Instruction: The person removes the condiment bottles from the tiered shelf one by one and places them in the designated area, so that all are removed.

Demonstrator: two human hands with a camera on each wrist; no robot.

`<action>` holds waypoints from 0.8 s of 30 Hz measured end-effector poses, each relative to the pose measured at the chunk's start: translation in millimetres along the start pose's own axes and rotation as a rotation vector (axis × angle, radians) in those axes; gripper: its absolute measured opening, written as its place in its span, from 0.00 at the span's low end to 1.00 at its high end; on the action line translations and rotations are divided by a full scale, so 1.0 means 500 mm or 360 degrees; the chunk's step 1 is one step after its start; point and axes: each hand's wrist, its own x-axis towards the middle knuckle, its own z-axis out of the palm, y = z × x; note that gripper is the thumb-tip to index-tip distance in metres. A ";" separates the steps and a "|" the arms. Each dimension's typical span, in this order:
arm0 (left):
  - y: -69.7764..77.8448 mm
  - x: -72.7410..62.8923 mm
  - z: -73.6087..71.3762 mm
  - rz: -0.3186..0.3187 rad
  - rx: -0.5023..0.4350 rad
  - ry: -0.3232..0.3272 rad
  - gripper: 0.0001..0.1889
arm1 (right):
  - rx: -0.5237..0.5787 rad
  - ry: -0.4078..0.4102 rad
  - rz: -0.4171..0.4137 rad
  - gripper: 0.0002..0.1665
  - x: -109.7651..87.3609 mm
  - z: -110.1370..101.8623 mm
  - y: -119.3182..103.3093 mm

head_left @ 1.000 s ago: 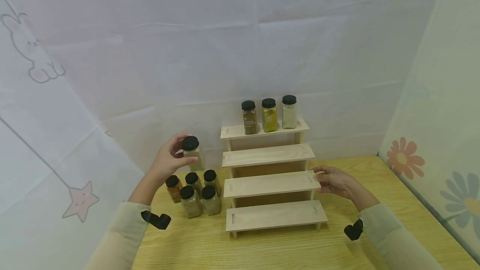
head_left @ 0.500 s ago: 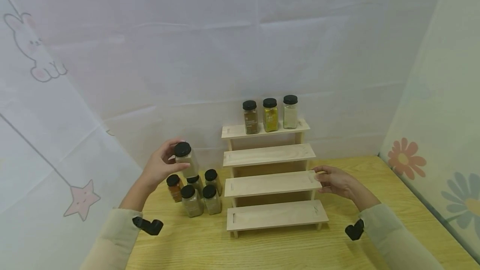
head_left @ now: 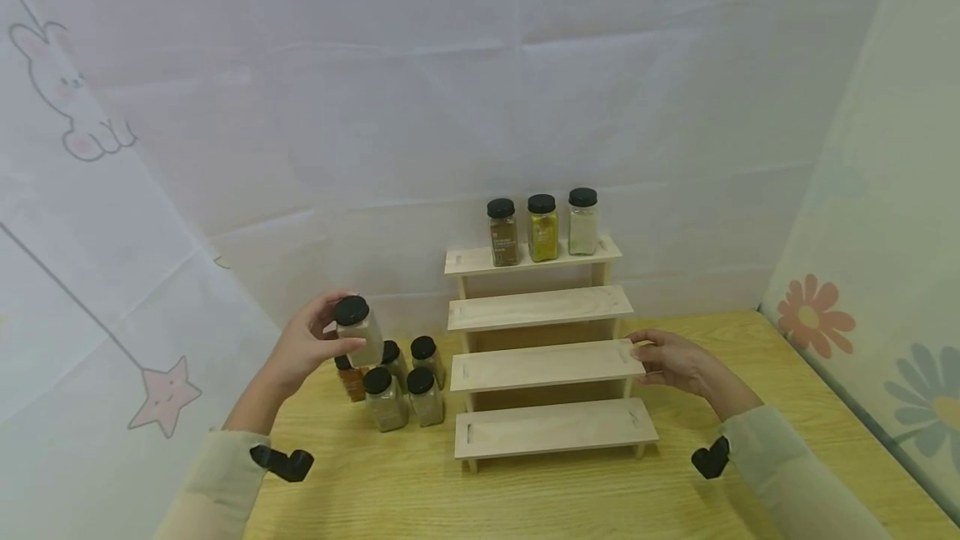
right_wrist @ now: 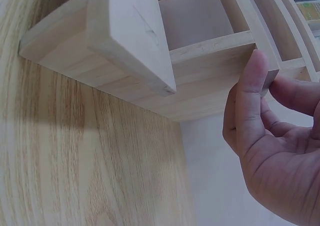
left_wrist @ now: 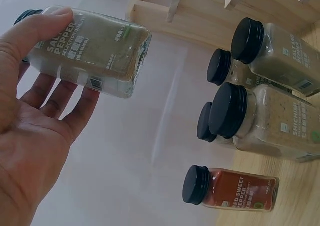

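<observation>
My left hand [head_left: 300,346] grips a black-capped glass spice jar [head_left: 365,342] and holds it above the group of jars at the left. In the left wrist view the jar's label [left_wrist: 65,44] reads in part "PEPPER", and the thumb lies across the jar near its cap. My right hand [head_left: 678,365] pinches the right end of the second-lowest step of a wooden tiered rack [head_left: 547,365]. Thumb and fingers [right_wrist: 257,69] meet at that board's corner in the right wrist view.
Several spice jars [head_left: 426,408] stand on the wooden table [head_left: 375,490] left of the rack, including a red sweet pepper jar [left_wrist: 242,190]. Brown, yellow and pale jars [head_left: 543,232] stand on the rack's top step. A white cloth backdrop [head_left: 375,107] hangs close behind.
My left hand has moved left and downward with the jar, which now overlaps the red jar in the head view. The right hand stays at the rack.
</observation>
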 end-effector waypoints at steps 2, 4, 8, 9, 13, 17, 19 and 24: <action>-0.004 -0.004 -0.002 0.0007 -0.0006 0.0001 0.36 | -0.0004 -0.0002 0.0000 0.30 0.000 0.000 0.000; -0.008 -0.009 -0.005 0.0010 -0.0006 -0.0002 0.37 | -0.0004 -0.0002 0.0000 0.30 0.001 0.000 0.000; -0.015 -0.019 -0.010 0.0003 -0.0026 -0.0006 0.36 | 0.0000 -0.0001 -0.0001 0.29 0.002 -0.001 0.001; -0.017 -0.022 -0.012 0.0000 -0.0038 -0.0008 0.35 | 0.0001 0.0000 -0.0001 0.29 0.002 -0.001 0.001; -0.026 -0.032 -0.020 0.0007 -0.0080 -0.0031 0.35 | 0.0002 -0.0003 0.0000 0.29 0.002 -0.002 0.002; -0.035 -0.043 -0.027 0.0021 -0.0097 -0.0060 0.35 | 0.0002 -0.0007 0.0000 0.29 0.002 -0.002 0.002; -0.039 -0.049 -0.029 0.0016 -0.0089 -0.0064 0.35 | 0.0007 -0.0010 -0.0001 0.29 0.002 -0.002 0.002; -0.047 -0.062 -0.037 -0.0023 -0.0034 -0.0056 0.35 | 0.0015 -0.0024 -0.0007 0.27 0.001 -0.001 0.000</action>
